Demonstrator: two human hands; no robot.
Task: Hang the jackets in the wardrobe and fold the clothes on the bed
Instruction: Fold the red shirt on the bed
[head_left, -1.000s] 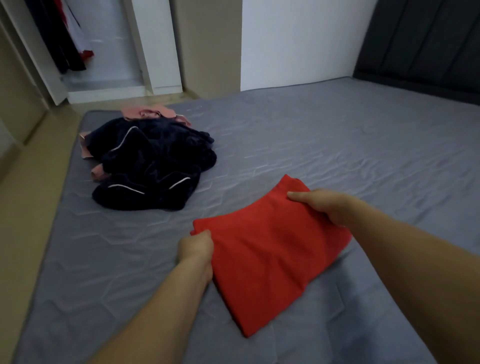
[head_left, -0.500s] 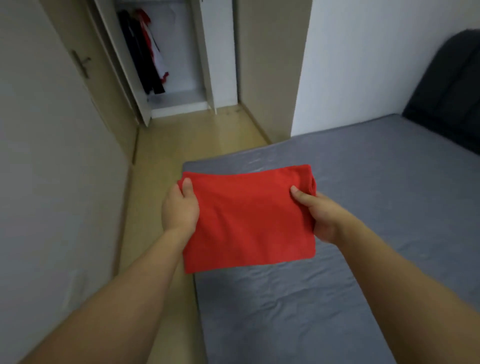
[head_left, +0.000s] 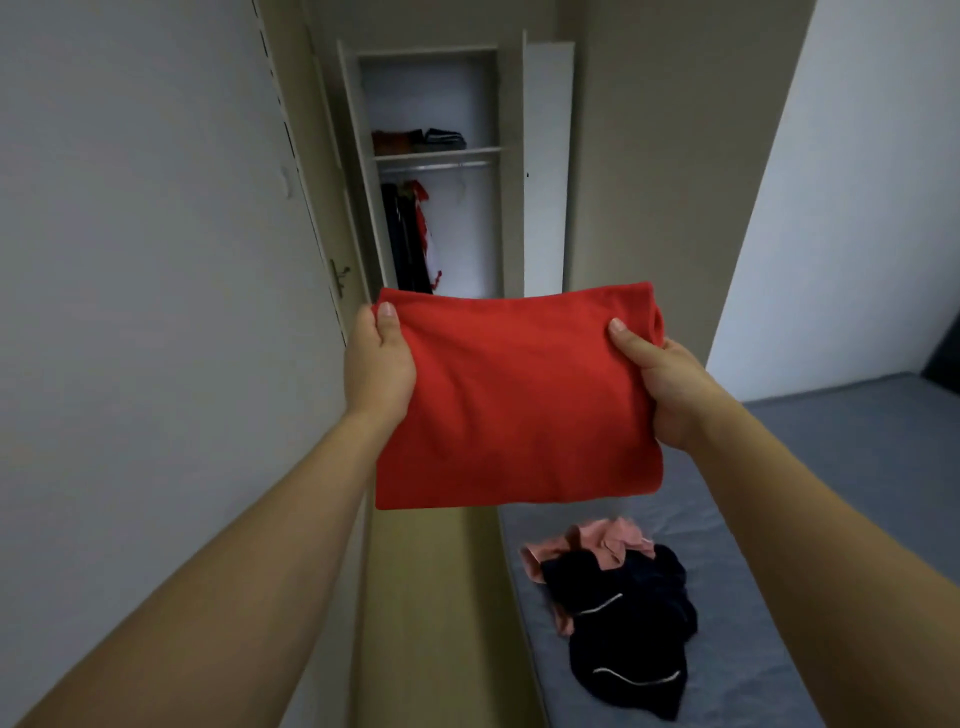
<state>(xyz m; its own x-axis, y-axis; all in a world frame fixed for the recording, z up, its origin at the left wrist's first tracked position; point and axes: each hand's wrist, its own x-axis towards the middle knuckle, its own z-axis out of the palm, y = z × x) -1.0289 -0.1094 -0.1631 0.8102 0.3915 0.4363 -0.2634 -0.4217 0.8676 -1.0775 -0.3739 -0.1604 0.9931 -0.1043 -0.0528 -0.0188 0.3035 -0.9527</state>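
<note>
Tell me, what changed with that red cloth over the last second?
The folded red cloth was lying on the bed under both hands; now it is lifted off and held up in the air facing the open wardrobe. The left hand and right hand still grip its two sides. The dark clothes pile stays unfolded on the bed.

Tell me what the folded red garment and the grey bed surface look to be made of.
Folded red garment: soft matte knit, likely cotton jersey; it drapes limp, without sheen. Grey bed surface: matte woven or quilted fabric, faintly creased; the exact fibre cannot be told.
</note>
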